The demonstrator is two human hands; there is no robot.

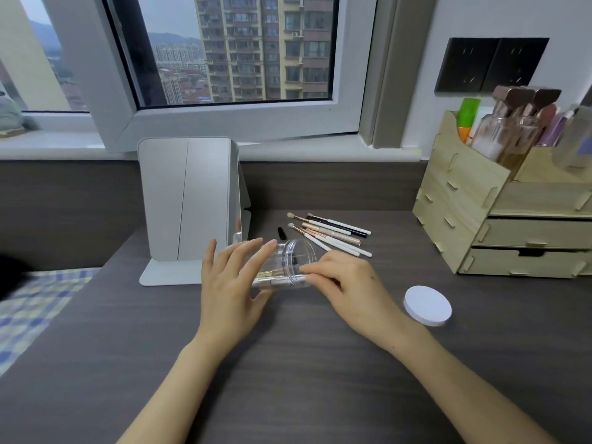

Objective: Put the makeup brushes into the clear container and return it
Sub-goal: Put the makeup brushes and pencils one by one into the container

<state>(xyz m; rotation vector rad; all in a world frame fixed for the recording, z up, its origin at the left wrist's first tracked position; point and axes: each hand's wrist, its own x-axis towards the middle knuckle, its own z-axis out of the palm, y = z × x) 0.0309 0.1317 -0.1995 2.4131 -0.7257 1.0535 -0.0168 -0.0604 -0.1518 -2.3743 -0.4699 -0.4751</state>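
Observation:
A clear round container (288, 264) lies tilted on its side on the dark desk (288, 363), mouth toward the right. My left hand (234, 283) holds its closed end, fingers spread over the top. My right hand (346, 283) pinches a brush (282, 278) at the mouth, and the brush lies partly inside. Several loose makeup brushes (330, 233) with white, black and pink handles lie in a bunch just behind the container. A short black piece (281, 233) sits left of them.
A white round lid (427, 305) rests on the desk to the right. A wooden drawer organizer (499, 216) with bottles stands at the far right. A grey folding mirror stand (189, 203) is behind my left hand. Checked fabric (35, 306) lies at the left edge.

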